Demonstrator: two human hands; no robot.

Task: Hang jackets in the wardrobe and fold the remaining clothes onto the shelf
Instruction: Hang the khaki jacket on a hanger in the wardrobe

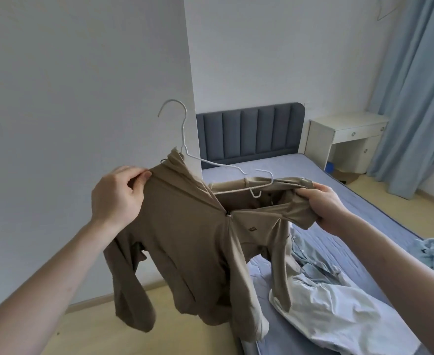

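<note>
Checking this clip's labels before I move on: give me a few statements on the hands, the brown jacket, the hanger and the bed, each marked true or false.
1. The left hand pinches the brown jacket at its shoulder. True.
2. The right hand is open and holds nothing. False: it grips the jacket's other shoulder.
3. The white hanger already hangs on a wardrobe rail. False: it is partly inside the jacket, held up in the air with its hook free.
4. Pale clothes lie on the bed. True.
5. The jacket lies folded flat on the bed. False: it is held up, sleeves dangling.
</note>
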